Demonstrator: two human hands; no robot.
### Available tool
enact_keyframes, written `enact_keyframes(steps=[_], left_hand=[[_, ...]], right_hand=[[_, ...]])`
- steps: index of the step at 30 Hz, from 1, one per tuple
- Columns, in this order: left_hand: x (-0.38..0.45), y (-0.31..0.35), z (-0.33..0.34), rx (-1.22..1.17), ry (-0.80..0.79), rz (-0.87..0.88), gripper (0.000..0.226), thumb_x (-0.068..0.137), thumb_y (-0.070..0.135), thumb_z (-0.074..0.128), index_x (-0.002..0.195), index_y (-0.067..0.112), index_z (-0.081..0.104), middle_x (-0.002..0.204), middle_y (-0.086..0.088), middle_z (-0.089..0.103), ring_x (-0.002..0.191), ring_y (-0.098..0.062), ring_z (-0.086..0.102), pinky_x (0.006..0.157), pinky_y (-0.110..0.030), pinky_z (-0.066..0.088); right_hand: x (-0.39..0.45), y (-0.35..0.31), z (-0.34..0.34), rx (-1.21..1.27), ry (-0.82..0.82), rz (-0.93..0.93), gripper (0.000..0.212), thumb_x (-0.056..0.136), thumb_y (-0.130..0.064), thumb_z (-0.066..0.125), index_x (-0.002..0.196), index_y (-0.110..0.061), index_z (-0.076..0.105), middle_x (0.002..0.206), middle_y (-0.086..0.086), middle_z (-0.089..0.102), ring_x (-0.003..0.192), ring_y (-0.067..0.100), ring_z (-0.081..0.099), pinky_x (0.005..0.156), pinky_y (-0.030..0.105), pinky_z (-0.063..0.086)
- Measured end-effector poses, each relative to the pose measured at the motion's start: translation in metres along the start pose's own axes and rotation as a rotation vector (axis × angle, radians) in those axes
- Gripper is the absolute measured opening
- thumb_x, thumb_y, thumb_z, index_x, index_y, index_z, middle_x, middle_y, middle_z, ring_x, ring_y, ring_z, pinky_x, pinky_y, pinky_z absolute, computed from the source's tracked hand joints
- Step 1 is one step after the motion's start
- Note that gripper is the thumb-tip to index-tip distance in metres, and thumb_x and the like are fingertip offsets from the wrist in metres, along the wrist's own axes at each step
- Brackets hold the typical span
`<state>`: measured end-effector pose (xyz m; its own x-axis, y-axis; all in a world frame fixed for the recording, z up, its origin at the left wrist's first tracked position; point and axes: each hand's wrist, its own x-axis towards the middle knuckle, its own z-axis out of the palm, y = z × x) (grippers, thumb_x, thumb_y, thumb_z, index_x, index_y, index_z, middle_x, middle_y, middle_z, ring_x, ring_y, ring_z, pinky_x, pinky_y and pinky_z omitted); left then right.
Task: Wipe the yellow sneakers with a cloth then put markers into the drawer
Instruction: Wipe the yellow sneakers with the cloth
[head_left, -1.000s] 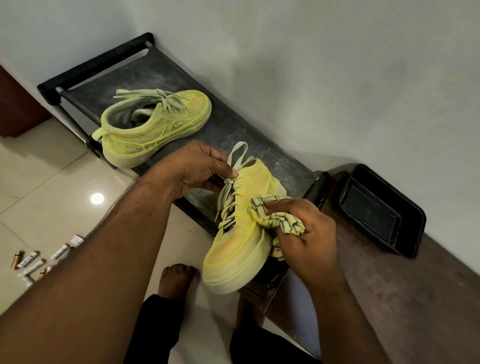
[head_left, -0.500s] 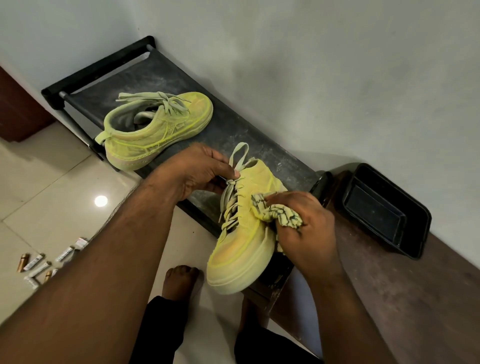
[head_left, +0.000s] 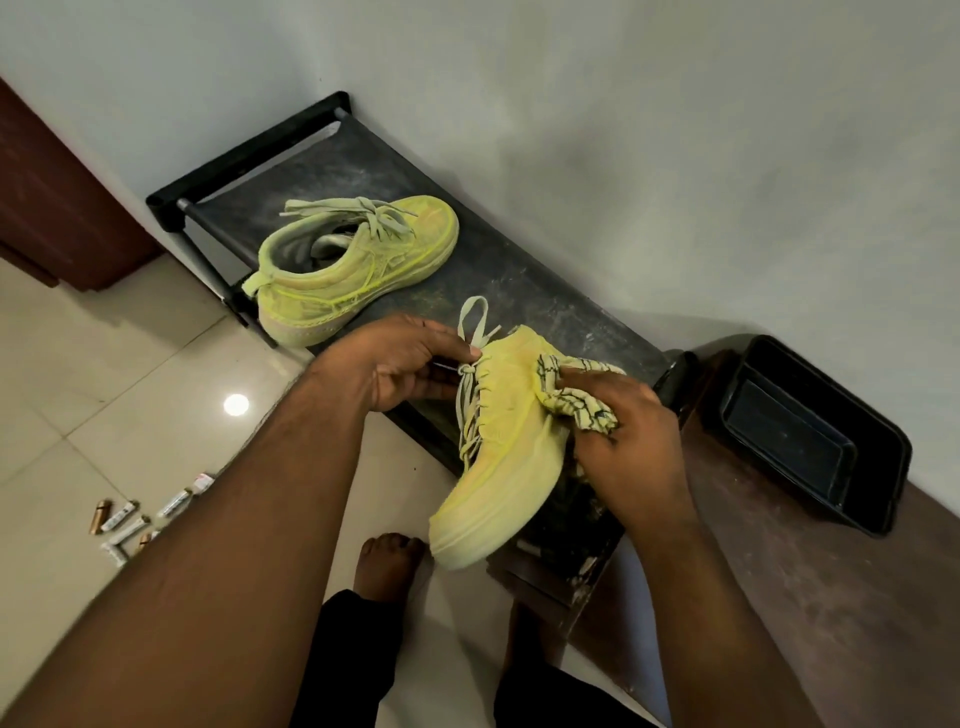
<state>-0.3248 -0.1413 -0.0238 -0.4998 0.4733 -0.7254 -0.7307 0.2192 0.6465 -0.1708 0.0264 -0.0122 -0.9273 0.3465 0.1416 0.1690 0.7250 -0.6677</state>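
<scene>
- The near sneaker (head_left: 506, 447) was held off the rack (head_left: 524, 291), toe pointing toward me and down, laces on its left side.
- My left hand (head_left: 400, 364) gripped it at the collar end, fingers curled under the shoe and thumb tip at the top lace knot.
- My right hand (head_left: 631, 441) pressed the cloth (head_left: 576, 402) against the shoe's right flank, fingers curled round the bunched fabric. The cloth was pale with dark line markings.
- The second sneaker (head_left: 358, 270) rested on the rack's dark, dusty top, on its sole, toe toward the wall, laces loose over the tongue. It lay apart from the held shoe.
- The rack stood against the pale wall (head_left: 675, 130), with a black frame bar at its far end.
- A black tray (head_left: 810, 436) sat on a brown surface (head_left: 810, 597) to the right of the rack, near the wall.
- The markers (head_left: 140, 519) lay in a loose group on the tiled floor (head_left: 104, 389) to my left, partly hidden behind my left forearm. I could not tell their number.
- One bare foot (head_left: 387, 564) showed on the floor below the held shoe.
- A brown panel (head_left: 57, 197) stood at the far left.
</scene>
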Motion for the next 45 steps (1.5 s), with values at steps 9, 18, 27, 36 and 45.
enact_keyframes(steps=[9,18,27,36,45], left_hand=[[0.004,0.0,0.0,-0.036,-0.014,-0.024,0.016,0.082,-0.001,0.066,0.098,-0.003,0.067,0.082,-0.01,0.071,0.072,-0.019,0.07,0.068,-0.032,0.06],[0.006,0.001,0.003,-0.006,-0.023,0.003,0.021,0.081,-0.001,0.067,0.102,-0.005,0.066,0.085,-0.012,0.072,0.075,-0.02,0.071,0.072,-0.034,0.06],[0.009,0.001,0.004,0.028,0.0,0.024,0.022,0.082,-0.001,0.067,0.103,-0.006,0.065,0.086,-0.013,0.071,0.075,-0.021,0.07,0.07,-0.034,0.06],[0.015,-0.003,0.003,0.046,0.077,0.02,0.015,0.082,-0.004,0.066,0.097,-0.004,0.067,0.088,-0.016,0.07,0.073,-0.023,0.07,0.062,-0.032,0.059],[0.019,-0.003,0.003,0.084,0.103,0.015,0.018,0.082,-0.004,0.066,0.1,-0.005,0.066,0.096,-0.018,0.069,0.08,-0.025,0.068,0.069,-0.036,0.058]], right_hand=[[0.003,0.002,-0.004,0.014,0.004,-0.039,0.046,0.065,-0.007,0.053,0.104,-0.017,0.074,0.105,-0.008,0.068,0.104,0.009,0.056,0.095,0.031,0.047],[0.006,0.007,-0.001,-0.056,0.008,0.026,0.051,0.066,-0.008,0.048,0.111,-0.016,0.072,0.114,-0.004,0.069,0.109,0.016,0.056,0.095,0.025,0.039],[-0.005,0.003,-0.006,0.043,-0.004,-0.046,0.034,0.072,-0.009,0.051,0.096,-0.014,0.074,0.099,-0.004,0.072,0.093,0.015,0.066,0.084,0.04,0.054],[-0.009,0.002,-0.006,-0.027,0.005,-0.077,0.034,0.073,-0.01,0.049,0.096,-0.011,0.074,0.098,0.0,0.072,0.092,0.02,0.066,0.083,0.037,0.054],[-0.011,0.0,-0.006,0.009,0.004,-0.153,0.039,0.065,-0.009,0.047,0.093,-0.011,0.075,0.097,0.0,0.073,0.093,0.015,0.066,0.085,0.032,0.053]])
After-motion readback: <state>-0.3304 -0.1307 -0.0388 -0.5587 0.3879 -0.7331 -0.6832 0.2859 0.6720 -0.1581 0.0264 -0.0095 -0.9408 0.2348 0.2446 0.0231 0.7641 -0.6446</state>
